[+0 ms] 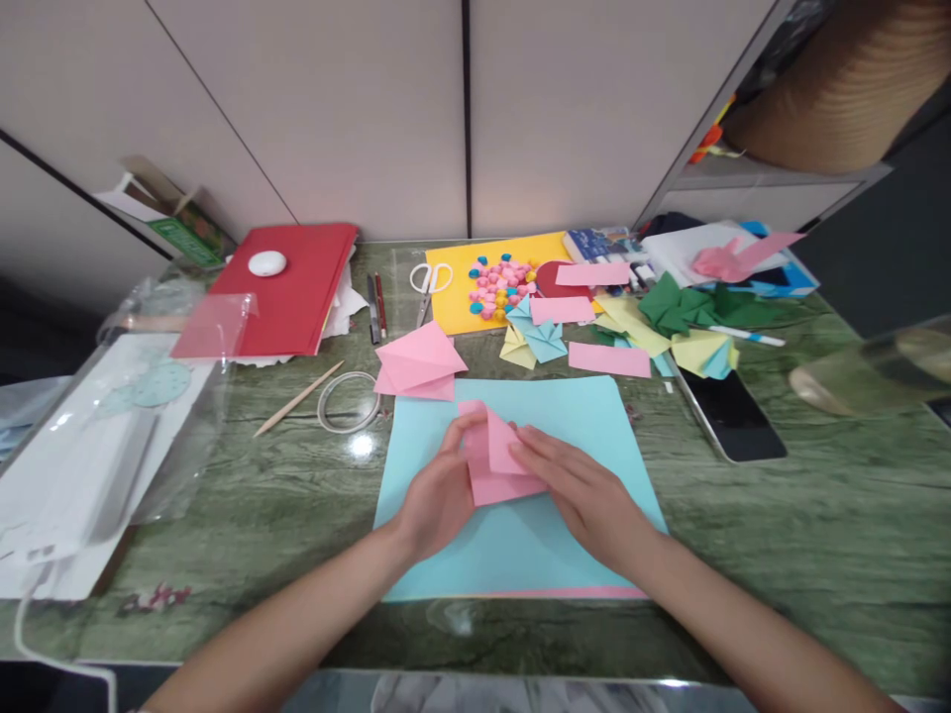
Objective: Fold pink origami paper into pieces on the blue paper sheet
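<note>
A small pink paper (496, 458), partly folded, lies on a light blue sheet (520, 540) in the middle of the green table. My left hand (438, 490) pinches the paper's left side with curled fingers. My right hand (580, 485) presses flat on its right side, fingers stretched toward the fold. A finished pink folded piece (420, 363) rests just beyond the blue sheet's far left corner.
Roll of clear tape (348, 401) and wooden stick (297, 399) at left. Red folder (286, 287), scissors (431, 282), pens, yellow sheet (457, 307) with coloured beads, several folded papers and a phone (732, 416) lie farther back. Plastic bags (96, 446) at far left.
</note>
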A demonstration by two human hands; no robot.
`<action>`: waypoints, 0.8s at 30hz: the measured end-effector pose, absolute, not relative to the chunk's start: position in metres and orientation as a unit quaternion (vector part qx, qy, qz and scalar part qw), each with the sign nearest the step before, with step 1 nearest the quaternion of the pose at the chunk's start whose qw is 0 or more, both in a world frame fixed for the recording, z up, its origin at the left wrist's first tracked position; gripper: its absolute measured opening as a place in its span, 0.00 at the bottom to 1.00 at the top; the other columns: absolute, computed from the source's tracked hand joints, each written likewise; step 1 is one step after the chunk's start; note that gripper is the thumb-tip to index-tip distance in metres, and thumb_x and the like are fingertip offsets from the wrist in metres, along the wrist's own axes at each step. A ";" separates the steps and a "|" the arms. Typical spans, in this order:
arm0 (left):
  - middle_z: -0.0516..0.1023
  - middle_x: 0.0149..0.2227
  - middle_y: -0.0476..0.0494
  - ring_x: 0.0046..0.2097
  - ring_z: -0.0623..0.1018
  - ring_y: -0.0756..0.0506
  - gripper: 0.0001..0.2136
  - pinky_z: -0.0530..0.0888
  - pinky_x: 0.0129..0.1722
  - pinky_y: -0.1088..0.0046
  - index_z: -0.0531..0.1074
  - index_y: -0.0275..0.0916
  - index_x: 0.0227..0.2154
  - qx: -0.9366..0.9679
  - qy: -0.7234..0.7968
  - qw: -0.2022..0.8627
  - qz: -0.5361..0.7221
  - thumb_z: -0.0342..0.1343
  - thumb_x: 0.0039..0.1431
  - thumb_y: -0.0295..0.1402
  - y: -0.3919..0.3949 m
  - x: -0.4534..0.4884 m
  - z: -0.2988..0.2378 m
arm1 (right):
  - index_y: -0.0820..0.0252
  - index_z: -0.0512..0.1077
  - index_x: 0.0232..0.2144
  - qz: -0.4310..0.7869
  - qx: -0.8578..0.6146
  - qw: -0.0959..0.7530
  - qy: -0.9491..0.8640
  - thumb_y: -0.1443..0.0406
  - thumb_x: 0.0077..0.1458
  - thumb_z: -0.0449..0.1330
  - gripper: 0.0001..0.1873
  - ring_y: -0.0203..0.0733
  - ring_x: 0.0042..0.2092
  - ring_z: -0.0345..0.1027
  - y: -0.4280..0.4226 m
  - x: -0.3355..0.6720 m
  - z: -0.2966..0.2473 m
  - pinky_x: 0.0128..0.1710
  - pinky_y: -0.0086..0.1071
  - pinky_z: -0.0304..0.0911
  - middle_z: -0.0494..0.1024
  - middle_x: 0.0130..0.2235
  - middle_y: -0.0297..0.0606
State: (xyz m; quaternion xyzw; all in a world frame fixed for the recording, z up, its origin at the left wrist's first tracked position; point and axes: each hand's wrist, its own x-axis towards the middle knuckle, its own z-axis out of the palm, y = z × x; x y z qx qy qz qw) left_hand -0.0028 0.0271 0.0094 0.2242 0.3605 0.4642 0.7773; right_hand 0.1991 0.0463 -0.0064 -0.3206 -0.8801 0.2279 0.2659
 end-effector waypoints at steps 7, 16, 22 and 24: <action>0.71 0.51 0.46 0.56 0.68 0.45 0.11 0.65 0.52 0.62 0.55 0.46 0.39 0.176 0.341 0.778 0.497 0.53 0.59 0.36 0.026 0.001 0.010 | 0.56 0.53 0.61 0.123 -0.252 0.226 -0.933 0.82 0.53 0.42 0.35 0.41 0.64 0.44 0.048 0.197 -0.015 0.57 0.42 0.58 0.60 0.61 0.39; 0.72 0.49 0.42 0.48 0.75 0.44 0.18 0.69 0.45 0.65 0.53 0.45 0.41 0.180 0.392 0.755 0.494 0.58 0.54 0.27 0.027 0.004 0.010 | 0.60 0.59 0.58 0.081 -0.224 0.181 -0.954 0.80 0.53 0.44 0.31 0.44 0.65 0.39 0.047 0.196 -0.017 0.58 0.44 0.57 0.62 0.60 0.36; 0.72 0.49 0.42 0.49 0.74 0.44 0.20 0.68 0.49 0.61 0.52 0.46 0.45 0.190 0.380 0.755 0.499 0.56 0.56 0.27 0.026 0.002 0.003 | 0.60 0.60 0.57 0.086 -0.221 0.190 -0.953 0.80 0.54 0.44 0.30 0.43 0.65 0.41 0.048 0.197 -0.017 0.58 0.44 0.57 0.65 0.58 0.36; 0.72 0.49 0.42 0.48 0.75 0.44 0.21 0.68 0.49 0.62 0.52 0.47 0.46 0.188 0.380 0.756 0.499 0.57 0.55 0.27 0.025 0.002 0.001 | 0.60 0.61 0.57 0.087 -0.219 0.194 -0.952 0.80 0.54 0.44 0.30 0.42 0.65 0.41 0.048 0.197 -0.016 0.58 0.44 0.57 0.65 0.58 0.37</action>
